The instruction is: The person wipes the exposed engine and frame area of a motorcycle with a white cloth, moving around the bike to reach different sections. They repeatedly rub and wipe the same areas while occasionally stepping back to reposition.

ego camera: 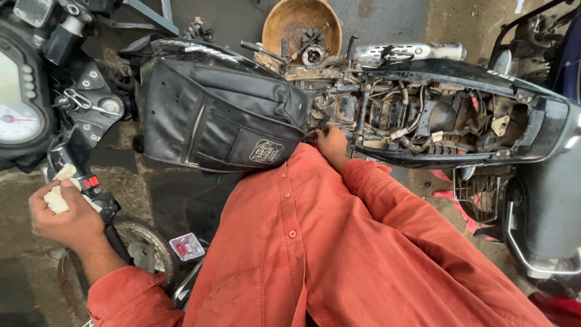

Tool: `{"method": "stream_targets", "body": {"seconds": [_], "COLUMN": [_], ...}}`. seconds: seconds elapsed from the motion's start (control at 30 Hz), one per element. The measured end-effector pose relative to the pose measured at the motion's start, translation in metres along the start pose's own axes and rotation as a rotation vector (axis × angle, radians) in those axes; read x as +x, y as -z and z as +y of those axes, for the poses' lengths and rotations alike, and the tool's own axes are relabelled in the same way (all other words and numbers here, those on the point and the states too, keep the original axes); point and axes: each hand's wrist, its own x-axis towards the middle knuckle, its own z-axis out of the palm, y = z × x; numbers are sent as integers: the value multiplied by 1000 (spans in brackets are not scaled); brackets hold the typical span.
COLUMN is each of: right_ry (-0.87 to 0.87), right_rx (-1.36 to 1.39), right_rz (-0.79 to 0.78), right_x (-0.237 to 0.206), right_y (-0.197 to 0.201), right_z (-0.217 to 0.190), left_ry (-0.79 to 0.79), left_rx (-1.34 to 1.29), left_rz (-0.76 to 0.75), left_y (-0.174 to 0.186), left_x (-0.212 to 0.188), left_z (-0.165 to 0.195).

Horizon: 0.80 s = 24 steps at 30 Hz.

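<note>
Two hands, two ends of the motorcycle (218,109), and they sit well apart. Your left hand (63,215) is out at the handlebar grip (100,203), fingers (45,200) curled around a pale cloth (57,197) and pressing it against the bar just beside the red switch (91,181). The bar runs slanting from the instrument dial (15,115) down toward the front wheel (145,248), and your palm lies across that long axis, on its outer side.

Your right hand (331,144) is at the open frame (436,118), where the seat is off and wiring and brackets show. It rests at the forward lower edge of that cavity, just behind the black padded tank cover (212,115). The fingertips point away from you into the frame and are hidden behind the knuckles, so you cannot tell whether they are spread, pressed together or pinching a part. The exposed frame stretches to the right from that hand, its long axis running level toward the tail, so everything in it lies to the right of and beyond your fingers.

Past the bike, on the ground, a rusty bowl (302,24) holds loose metal parts, out of reach of either hand
</note>
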Motion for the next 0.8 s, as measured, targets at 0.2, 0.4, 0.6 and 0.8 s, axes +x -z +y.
{"method": "stream_targets", "body": {"seconds": [0.2, 0.4, 0.6, 0.8], "right_ry": [70, -394, -367, -33], "right_rx": [6, 816, 1470, 787], "right_rz": [96, -503, -813, -700], "right_x": [-3, -20, -86, -148], "right_y": [-17, -34, -24, -4], "right_z": [7, -3, 20, 104], "left_ry": [-322, -59, -310, 72], "left_rx": [313, -821, -682, -566], "left_rz": [5, -852, -1306, -1525], "left_y": [-2, -101, -194, -251], "left_x": [-11, -75, -137, -201], "left_z": [50, 183, 245, 245]}}
